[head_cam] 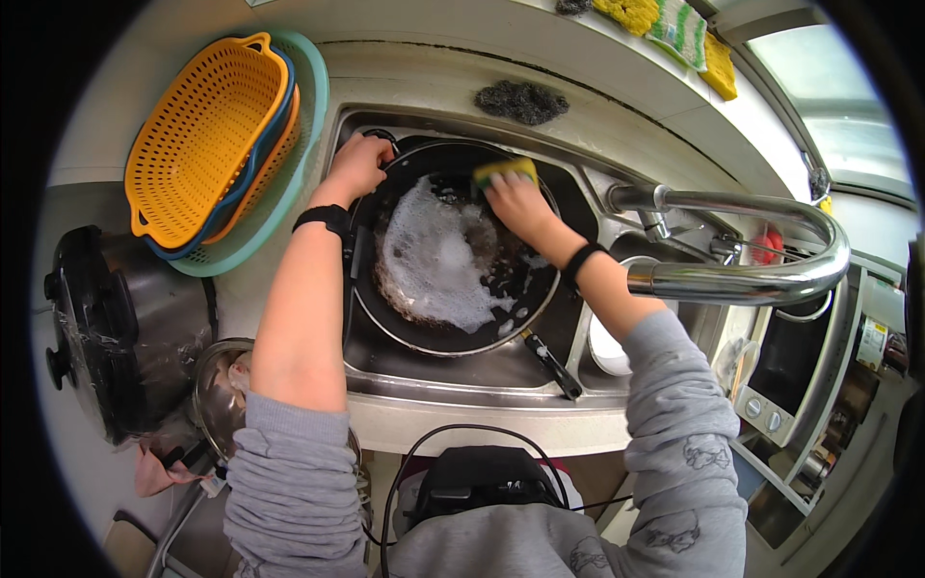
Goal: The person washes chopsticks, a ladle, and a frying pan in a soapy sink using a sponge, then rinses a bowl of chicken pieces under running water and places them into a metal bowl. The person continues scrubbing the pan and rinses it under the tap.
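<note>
A large black frying pan (pixel 433 325) lies in the stainless steel sink (pixel 462 394), with white suds (pixel 433 253) and brown residue across its inside. My left hand (pixel 359 167) grips a black handle at the pan's upper left edge; its fingertips are partly hidden. In my right hand (pixel 514 199) is a yellow and green sponge (pixel 506 172), pressed against the pan's upper right inner wall. A black-handled utensil (pixel 553 365) rests at the pan's lower right, its far end hidden.
A chrome faucet (pixel 759 289) arches over the right side, above a white bowl (pixel 608 347). Steel wool (pixel 522 101) lies on the back ledge. Stacked plastic baskets (pixel 209 144) stand at the left, above a black and steel cooker (pixel 137 318). A metal bowl (pixel 217 412) sits beside my left forearm.
</note>
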`<state>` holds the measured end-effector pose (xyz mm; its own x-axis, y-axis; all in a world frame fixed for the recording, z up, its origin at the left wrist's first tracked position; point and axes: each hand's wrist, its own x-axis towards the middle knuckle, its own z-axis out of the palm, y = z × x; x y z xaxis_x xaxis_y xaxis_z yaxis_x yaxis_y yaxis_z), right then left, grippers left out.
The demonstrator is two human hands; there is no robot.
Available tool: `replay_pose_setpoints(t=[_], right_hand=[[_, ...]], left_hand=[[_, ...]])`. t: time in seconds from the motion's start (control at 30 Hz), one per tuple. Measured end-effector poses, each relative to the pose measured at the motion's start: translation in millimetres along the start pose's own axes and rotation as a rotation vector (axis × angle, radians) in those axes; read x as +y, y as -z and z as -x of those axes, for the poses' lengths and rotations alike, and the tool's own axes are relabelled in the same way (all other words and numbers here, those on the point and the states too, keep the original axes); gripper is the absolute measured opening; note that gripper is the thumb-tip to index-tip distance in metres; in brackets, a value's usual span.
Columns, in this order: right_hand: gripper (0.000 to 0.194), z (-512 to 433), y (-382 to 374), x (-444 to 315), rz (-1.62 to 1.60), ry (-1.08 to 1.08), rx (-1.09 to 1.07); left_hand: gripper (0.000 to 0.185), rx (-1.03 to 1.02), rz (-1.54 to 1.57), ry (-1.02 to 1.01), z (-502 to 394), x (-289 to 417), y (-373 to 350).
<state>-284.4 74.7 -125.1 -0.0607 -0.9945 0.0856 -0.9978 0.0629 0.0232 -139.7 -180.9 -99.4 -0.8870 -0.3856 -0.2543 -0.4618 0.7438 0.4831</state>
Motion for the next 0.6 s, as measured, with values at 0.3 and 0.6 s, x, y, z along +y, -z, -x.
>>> replay_pose_setpoints(t=[0.3, 0.6], right_hand=[[0.010, 26, 23, -7, 0.047, -0.036, -0.118], [0.032, 69, 5, -90, -0.723, -0.266, -0.841]], left_hand=[[0.027, -0.005, 0.021, 0.014, -5, -5, -4], [0.028, -0.011, 0.012, -0.003, -6, -7, -2]])
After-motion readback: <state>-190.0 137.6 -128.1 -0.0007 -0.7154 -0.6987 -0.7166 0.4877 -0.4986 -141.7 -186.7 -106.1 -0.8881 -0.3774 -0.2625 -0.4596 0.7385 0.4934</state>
